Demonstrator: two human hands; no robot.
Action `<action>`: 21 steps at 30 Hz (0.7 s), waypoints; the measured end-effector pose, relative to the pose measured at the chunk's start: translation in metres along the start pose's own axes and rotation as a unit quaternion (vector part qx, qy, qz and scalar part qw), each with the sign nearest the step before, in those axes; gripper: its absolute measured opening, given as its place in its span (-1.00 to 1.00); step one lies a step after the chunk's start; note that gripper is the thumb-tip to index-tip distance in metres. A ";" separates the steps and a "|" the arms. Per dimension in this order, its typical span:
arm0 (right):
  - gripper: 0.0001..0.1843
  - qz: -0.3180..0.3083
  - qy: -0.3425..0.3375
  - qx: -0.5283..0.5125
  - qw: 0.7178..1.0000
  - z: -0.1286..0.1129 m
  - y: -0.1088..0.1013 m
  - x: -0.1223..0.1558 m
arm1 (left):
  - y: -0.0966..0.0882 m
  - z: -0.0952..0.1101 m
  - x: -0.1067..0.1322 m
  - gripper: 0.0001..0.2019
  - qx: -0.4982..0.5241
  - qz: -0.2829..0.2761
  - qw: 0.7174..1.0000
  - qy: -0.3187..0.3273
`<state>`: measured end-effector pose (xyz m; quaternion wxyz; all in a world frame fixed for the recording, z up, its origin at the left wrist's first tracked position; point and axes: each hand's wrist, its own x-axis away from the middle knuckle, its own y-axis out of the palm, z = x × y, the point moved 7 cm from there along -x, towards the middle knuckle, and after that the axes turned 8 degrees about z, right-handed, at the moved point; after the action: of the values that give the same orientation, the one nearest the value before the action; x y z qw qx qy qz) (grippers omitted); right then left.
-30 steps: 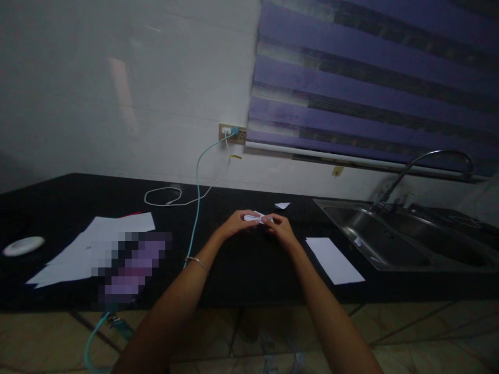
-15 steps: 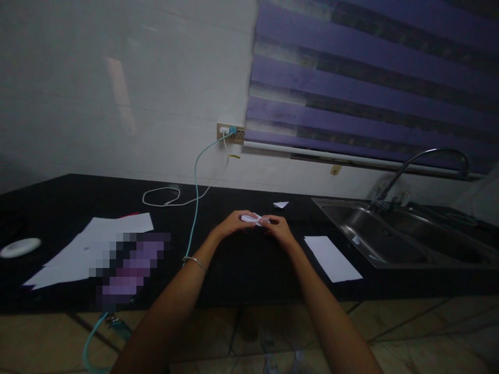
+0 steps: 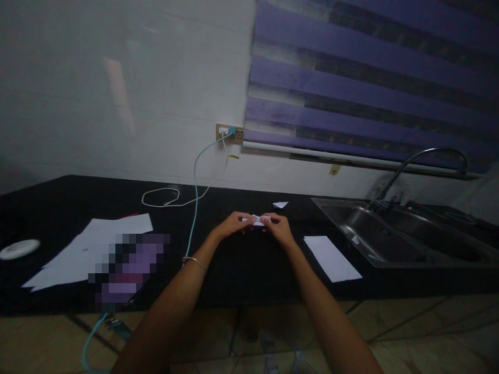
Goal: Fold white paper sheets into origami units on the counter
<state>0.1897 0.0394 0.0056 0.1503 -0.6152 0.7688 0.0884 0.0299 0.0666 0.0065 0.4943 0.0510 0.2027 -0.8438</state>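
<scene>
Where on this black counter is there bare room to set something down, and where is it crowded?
Bare: the back-left counter between wall, white cable loop and paper stack; also the strip between teal cable and left hand. Crowded: around the paper stack, and from the right hand, gripping folded paper with the left, past the white sheet to the sink.

At frame centre I see the folded paper [image 3: 257,220] between left hand [image 3: 233,224] and right hand [image 3: 278,229], above the countertop [image 3: 241,270]. Paper stack [image 3: 97,236] lies centre left, single sheet [image 3: 331,257] centre right, sink [image 3: 393,241] further right.
</scene>
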 end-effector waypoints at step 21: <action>-0.54 -0.051 0.022 0.008 0.998 -0.004 0.010 0.008 | -0.013 0.003 0.001 -0.62 -0.008 0.069 0.998 -0.001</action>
<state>0.1775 0.0333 0.0067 0.1429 -0.6543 0.7401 0.0611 0.0192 0.0703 0.0130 0.5518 0.0606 0.2047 -0.8062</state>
